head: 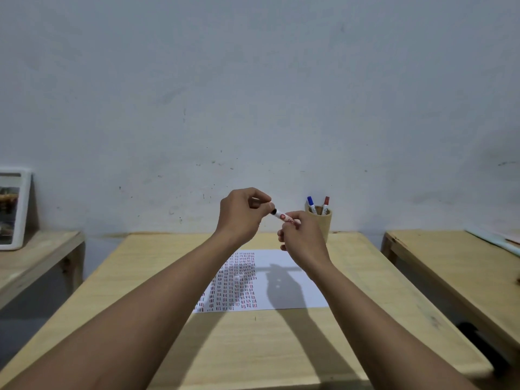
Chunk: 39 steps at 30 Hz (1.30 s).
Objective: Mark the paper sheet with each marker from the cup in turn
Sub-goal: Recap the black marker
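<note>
Both my hands are raised above the table and meet on one white marker with a dark end. My right hand grips its barrel. My left hand pinches the dark end, where the cap sits; whether the cap is on or off I cannot tell. Below them lies the white paper sheet, its left half filled with rows of short red and dark strokes. A tan cup stands at the table's back right, holding a blue-capped marker and a red-capped marker.
The wooden table stands against a pale wall. A second wooden table is on the right with some flat items at its far edge. A low table on the left carries a white framed picture.
</note>
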Each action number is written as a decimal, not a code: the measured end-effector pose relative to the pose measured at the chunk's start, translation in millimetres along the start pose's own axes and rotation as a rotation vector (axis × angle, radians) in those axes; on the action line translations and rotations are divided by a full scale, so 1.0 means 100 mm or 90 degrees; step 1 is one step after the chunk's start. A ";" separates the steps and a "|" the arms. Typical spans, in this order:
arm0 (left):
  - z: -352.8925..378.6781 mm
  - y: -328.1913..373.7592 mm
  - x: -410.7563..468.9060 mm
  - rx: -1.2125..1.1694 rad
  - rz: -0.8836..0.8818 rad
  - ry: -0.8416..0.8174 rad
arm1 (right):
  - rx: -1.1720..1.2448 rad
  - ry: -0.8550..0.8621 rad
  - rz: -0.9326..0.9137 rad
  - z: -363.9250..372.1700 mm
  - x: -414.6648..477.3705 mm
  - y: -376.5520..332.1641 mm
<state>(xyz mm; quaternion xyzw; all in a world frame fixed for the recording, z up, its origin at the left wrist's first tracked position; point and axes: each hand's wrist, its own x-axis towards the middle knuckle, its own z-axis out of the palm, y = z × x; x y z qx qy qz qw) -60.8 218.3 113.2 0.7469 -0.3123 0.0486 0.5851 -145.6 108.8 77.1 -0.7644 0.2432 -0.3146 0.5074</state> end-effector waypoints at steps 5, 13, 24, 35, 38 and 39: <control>0.26 0.11 0.15 -0.008 0.028 -0.036 | -0.205 -0.003 -0.088 -0.24 0.16 0.09; 1.00 -0.17 0.49 -0.016 -0.037 -0.046 | -0.239 0.038 -0.070 -0.62 0.78 0.26; 1.91 -1.01 0.78 0.137 -0.100 -0.157 | -0.178 0.163 -0.086 -0.88 1.70 0.55; 2.27 -1.13 0.83 0.069 -0.092 -0.120 | -0.199 0.037 0.045 -0.68 1.93 0.92; 2.24 -1.12 0.82 0.033 -0.101 -0.125 | -0.163 0.017 0.061 -0.69 1.92 0.97; 2.23 -1.09 0.81 0.037 -0.097 -0.126 | -0.156 0.027 0.064 -0.70 1.90 0.98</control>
